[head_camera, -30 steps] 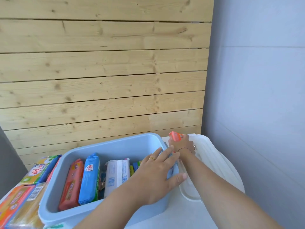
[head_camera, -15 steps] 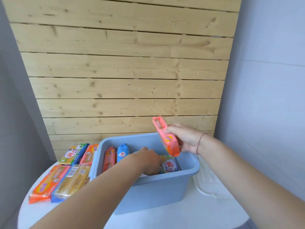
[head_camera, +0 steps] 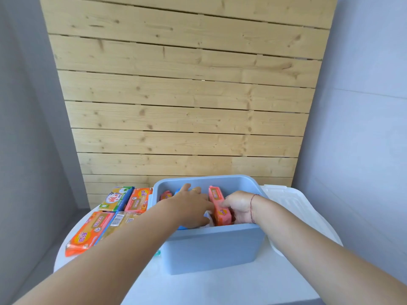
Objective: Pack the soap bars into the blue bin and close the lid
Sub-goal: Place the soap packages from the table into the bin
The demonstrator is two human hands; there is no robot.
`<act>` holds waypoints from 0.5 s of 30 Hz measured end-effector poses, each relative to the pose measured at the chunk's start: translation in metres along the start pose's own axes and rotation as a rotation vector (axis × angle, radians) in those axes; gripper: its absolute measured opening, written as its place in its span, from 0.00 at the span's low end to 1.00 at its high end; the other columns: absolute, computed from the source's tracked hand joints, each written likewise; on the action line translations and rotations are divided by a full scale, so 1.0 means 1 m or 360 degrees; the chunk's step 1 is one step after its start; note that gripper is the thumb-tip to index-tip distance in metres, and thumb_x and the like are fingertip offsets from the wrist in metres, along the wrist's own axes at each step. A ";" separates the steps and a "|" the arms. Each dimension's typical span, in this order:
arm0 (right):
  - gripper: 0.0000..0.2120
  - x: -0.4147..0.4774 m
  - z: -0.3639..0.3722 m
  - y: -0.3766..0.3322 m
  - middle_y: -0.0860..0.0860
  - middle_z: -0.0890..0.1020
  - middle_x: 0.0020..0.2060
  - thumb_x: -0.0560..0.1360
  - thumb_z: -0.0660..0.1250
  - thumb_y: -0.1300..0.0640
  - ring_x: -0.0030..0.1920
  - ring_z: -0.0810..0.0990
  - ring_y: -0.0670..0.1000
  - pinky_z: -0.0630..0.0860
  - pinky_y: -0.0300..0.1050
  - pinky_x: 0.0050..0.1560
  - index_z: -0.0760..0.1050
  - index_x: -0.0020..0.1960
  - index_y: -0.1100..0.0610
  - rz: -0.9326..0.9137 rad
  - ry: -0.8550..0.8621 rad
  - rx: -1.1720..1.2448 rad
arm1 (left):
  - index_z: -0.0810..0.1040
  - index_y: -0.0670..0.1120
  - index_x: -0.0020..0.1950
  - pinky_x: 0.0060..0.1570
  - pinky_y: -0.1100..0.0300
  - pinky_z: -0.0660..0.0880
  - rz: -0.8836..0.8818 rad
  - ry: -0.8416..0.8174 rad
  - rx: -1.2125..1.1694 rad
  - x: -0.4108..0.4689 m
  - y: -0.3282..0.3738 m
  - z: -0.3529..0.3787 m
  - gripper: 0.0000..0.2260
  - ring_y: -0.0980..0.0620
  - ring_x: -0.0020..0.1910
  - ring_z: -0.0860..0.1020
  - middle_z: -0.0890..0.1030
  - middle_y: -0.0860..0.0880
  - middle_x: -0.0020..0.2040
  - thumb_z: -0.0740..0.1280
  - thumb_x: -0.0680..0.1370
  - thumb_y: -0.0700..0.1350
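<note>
The blue bin (head_camera: 211, 249) stands open in the middle of the white table. My right hand (head_camera: 240, 208) is inside it, shut on an orange-pink soap bar (head_camera: 219, 205) that stands on edge among the packed bars. My left hand (head_camera: 191, 205) reaches into the bin beside it, fingers spread and resting on the bars inside; what it touches is mostly hidden. More wrapped bars lie left of the bin: a green-and-yellow one (head_camera: 115, 198), an orange one (head_camera: 137, 200), a large orange pack (head_camera: 89, 233) and a yellow one (head_camera: 123, 221). The clear lid (head_camera: 290, 208) lies right of the bin.
The round white table (head_camera: 220, 287) carries everything. A wooden slat wall (head_camera: 182, 106) rises right behind it, and grey walls close in on both sides. The table's front strip in front of the bin is bare.
My right hand has lowered the orange-pink soap bar from above the rim down into the bin. My left hand stays inside the bin. The camera has shifted left.
</note>
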State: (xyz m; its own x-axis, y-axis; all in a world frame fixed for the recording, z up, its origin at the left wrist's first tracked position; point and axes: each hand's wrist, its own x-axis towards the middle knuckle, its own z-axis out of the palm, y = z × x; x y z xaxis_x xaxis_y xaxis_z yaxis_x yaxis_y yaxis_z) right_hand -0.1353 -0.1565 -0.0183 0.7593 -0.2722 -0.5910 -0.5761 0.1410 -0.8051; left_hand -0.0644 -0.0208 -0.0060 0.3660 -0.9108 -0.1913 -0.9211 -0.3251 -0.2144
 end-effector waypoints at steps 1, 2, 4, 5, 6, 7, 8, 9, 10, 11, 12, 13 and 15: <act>0.10 0.001 0.001 0.001 0.57 0.78 0.40 0.81 0.51 0.65 0.38 0.77 0.53 0.75 0.48 0.40 0.70 0.55 0.60 -0.0009 0.0046 -0.0049 | 0.71 0.52 0.65 0.72 0.43 0.50 0.0006 0.0041 -0.0015 -0.003 -0.004 0.004 0.16 0.45 0.69 0.63 0.71 0.50 0.68 0.55 0.79 0.53; 0.10 0.003 0.001 0.002 0.57 0.77 0.39 0.81 0.51 0.65 0.38 0.77 0.53 0.74 0.48 0.39 0.70 0.56 0.60 -0.0018 0.0078 -0.0083 | 0.72 0.51 0.64 0.72 0.43 0.50 0.0010 0.0053 -0.0001 -0.007 -0.008 0.008 0.16 0.46 0.71 0.61 0.68 0.51 0.70 0.55 0.79 0.52; 0.09 0.005 0.000 0.003 0.57 0.77 0.39 0.81 0.51 0.66 0.37 0.76 0.54 0.74 0.48 0.40 0.70 0.54 0.60 -0.0025 0.0102 -0.0101 | 0.75 0.49 0.61 0.71 0.44 0.52 0.0019 -0.0003 0.0055 -0.013 -0.016 0.015 0.17 0.46 0.74 0.58 0.64 0.54 0.73 0.52 0.80 0.51; 0.10 0.006 -0.001 0.004 0.57 0.76 0.39 0.81 0.51 0.66 0.37 0.76 0.54 0.73 0.49 0.41 0.70 0.51 0.60 -0.0023 0.0104 -0.0080 | 0.76 0.48 0.59 0.69 0.45 0.56 0.0016 -0.0005 0.0034 -0.015 -0.019 0.019 0.17 0.47 0.73 0.59 0.66 0.54 0.73 0.51 0.81 0.50; 0.10 0.006 -0.002 0.004 0.58 0.77 0.39 0.81 0.51 0.66 0.37 0.76 0.55 0.74 0.50 0.44 0.71 0.50 0.60 -0.0024 0.0111 -0.0057 | 0.75 0.47 0.59 0.67 0.48 0.58 -0.0002 0.0053 -0.0017 -0.016 -0.022 0.022 0.17 0.48 0.71 0.62 0.68 0.54 0.71 0.50 0.81 0.49; 0.11 0.008 -0.003 0.005 0.59 0.78 0.42 0.81 0.51 0.66 0.38 0.76 0.55 0.74 0.51 0.47 0.71 0.51 0.61 -0.0026 0.0123 -0.0043 | 0.74 0.47 0.60 0.65 0.50 0.60 -0.0041 0.0160 -0.0091 -0.017 -0.024 0.024 0.16 0.49 0.69 0.66 0.71 0.53 0.69 0.51 0.81 0.48; 0.12 0.008 -0.004 0.006 0.61 0.79 0.47 0.81 0.51 0.66 0.41 0.77 0.56 0.73 0.52 0.50 0.71 0.56 0.62 -0.0025 0.0123 -0.0021 | 0.71 0.47 0.62 0.64 0.52 0.61 -0.0081 0.0275 -0.0184 -0.016 -0.024 0.025 0.15 0.48 0.67 0.68 0.72 0.51 0.67 0.52 0.80 0.48; 0.14 0.008 -0.006 0.006 0.63 0.78 0.51 0.80 0.51 0.65 0.43 0.77 0.57 0.74 0.51 0.50 0.70 0.62 0.63 -0.0014 0.0103 0.0014 | 0.69 0.47 0.63 0.64 0.53 0.62 -0.0102 0.0357 -0.0291 -0.014 -0.023 0.025 0.14 0.48 0.65 0.70 0.73 0.50 0.66 0.53 0.79 0.47; 0.17 0.008 -0.006 0.005 0.62 0.78 0.53 0.80 0.51 0.65 0.43 0.78 0.57 0.75 0.50 0.47 0.69 0.65 0.63 0.0000 0.0073 0.0051 | 0.67 0.48 0.65 0.64 0.54 0.62 -0.0102 0.0394 -0.0390 -0.012 -0.021 0.026 0.15 0.47 0.65 0.70 0.73 0.50 0.66 0.54 0.79 0.47; 0.18 0.007 -0.007 0.005 0.61 0.78 0.52 0.78 0.52 0.64 0.43 0.78 0.57 0.75 0.49 0.45 0.69 0.65 0.62 0.0005 0.0045 0.0082 | 0.66 0.49 0.68 0.66 0.53 0.62 -0.0079 0.0395 -0.0456 -0.008 -0.017 0.025 0.17 0.48 0.66 0.70 0.72 0.50 0.67 0.55 0.78 0.47; 0.17 0.007 -0.008 0.004 0.60 0.78 0.50 0.77 0.53 0.62 0.43 0.78 0.57 0.75 0.48 0.45 0.71 0.64 0.61 0.0003 0.0009 0.0113 | 0.64 0.49 0.70 0.67 0.52 0.61 -0.0056 0.0370 -0.0496 -0.005 -0.012 0.025 0.20 0.47 0.67 0.69 0.71 0.49 0.69 0.56 0.78 0.48; 0.16 0.006 -0.008 0.004 0.59 0.78 0.49 0.76 0.54 0.61 0.43 0.78 0.57 0.76 0.49 0.46 0.72 0.61 0.60 -0.0001 -0.0046 0.0146 | 0.62 0.50 0.72 0.68 0.50 0.61 -0.0043 0.0336 -0.0521 -0.001 -0.008 0.024 0.22 0.47 0.68 0.68 0.71 0.48 0.69 0.56 0.78 0.50; 0.11 0.005 -0.008 0.002 0.59 0.81 0.46 0.77 0.57 0.60 0.42 0.82 0.58 0.78 0.50 0.47 0.75 0.55 0.60 0.0007 -0.0217 0.0228 | 0.63 0.50 0.72 0.69 0.50 0.60 -0.0054 0.0295 -0.0555 0.005 -0.004 0.025 0.23 0.47 0.69 0.67 0.72 0.47 0.67 0.56 0.78 0.54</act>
State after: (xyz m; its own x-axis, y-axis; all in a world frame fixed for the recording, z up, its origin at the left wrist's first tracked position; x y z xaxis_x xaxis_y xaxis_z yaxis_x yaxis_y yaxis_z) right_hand -0.1347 -0.1648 -0.0226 0.7965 -0.1410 -0.5879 -0.5380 0.2785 -0.7956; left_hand -0.0552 -0.0178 -0.0301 0.3961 -0.9182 -0.0065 -0.9105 -0.3936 0.1266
